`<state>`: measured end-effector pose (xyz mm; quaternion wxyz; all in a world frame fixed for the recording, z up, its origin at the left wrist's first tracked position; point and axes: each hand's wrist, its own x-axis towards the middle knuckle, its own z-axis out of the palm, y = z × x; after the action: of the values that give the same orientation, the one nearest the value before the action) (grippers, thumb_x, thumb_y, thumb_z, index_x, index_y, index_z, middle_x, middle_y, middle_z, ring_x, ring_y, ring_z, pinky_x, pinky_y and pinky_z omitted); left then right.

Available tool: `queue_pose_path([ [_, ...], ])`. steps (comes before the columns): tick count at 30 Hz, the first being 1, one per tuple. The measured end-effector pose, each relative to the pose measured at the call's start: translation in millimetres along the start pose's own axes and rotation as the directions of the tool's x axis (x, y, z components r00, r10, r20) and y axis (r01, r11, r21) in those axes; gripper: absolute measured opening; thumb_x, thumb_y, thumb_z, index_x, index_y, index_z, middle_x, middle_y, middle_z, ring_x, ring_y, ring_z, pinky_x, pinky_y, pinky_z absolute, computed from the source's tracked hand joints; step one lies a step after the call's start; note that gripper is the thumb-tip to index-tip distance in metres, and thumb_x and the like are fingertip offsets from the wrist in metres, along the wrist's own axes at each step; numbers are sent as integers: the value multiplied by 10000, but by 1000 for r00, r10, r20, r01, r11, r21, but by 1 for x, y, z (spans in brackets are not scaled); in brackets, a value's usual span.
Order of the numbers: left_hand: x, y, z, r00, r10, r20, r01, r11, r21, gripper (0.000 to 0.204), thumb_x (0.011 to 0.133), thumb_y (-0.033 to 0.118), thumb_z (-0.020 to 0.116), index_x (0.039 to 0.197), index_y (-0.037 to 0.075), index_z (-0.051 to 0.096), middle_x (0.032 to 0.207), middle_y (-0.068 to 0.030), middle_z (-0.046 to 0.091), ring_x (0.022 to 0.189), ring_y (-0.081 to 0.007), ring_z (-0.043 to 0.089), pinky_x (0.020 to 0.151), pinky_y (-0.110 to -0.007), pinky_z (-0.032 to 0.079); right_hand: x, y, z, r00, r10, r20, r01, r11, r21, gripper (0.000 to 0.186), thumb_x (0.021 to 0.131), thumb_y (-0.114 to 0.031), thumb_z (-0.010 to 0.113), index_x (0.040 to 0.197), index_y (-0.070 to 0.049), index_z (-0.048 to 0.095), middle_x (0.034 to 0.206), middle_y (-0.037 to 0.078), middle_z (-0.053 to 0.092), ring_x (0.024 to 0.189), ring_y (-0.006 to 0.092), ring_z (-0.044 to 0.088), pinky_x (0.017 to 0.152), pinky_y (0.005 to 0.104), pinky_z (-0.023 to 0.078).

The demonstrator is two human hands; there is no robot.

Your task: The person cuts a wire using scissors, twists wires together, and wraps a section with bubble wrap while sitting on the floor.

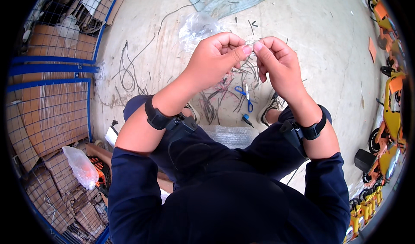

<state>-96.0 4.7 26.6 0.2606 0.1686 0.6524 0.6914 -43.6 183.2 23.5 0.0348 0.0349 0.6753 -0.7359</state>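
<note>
Both hands are raised over the floor, with their fingertips almost meeting. My left hand (pixel 218 58) is closed in a pinch of thumb and forefinger on thin pale strands (pixel 250 41) that look like fine wire. From the other side, my right hand (pixel 280 62) pinches the same strands. The fingers cover most of them, so their full length cannot be seen. Below the hands, between my feet, lie blue-handled scissors (pixel 248 96) with the blades pointing away from me. A small blue and black tool (pixel 247 119) lies nearer to me. Dark cable scraps (pixel 209 108) are scattered around.
Clear plastic film (pixel 196 30) and a grey-green sheet (pixel 229 0) lie beyond the hands. At left, a long dark cable (pixel 129 73) loops near a blue wire cage (pixel 54 70) holding cardboard. Bubble wrap (pixel 231 136) lies close to me. Yellow and orange machines (pixel 392 106) line the right.
</note>
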Motion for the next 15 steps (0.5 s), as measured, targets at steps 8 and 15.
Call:
queue_pose_path([
  [8, 7, -8, -11, 999, -44, -18, 42, 996, -84, 212, 955, 227, 592, 988, 22, 635, 822, -11, 619, 700, -64, 562, 571, -196, 441, 6, -3, -13, 997, 63, -52, -61, 997, 41, 357, 995, -346, 495, 1018, -6, 603, 720, -4, 541, 543, 49, 474, 473, 215, 427],
  [15, 12, -67, -48, 942, -303, -141, 315, 946, 71, 207, 955, 228, 589, 1020, 34, 620, 907, -39, 664, 735, -87, 607, 580, -217, 445, -4, 0, -20, 996, 61, -64, -69, 988, -135, 278, 968, -303, 570, 1048, -38, 589, 716, -29, 544, 560, 35, 469, 491, 200, 410],
])
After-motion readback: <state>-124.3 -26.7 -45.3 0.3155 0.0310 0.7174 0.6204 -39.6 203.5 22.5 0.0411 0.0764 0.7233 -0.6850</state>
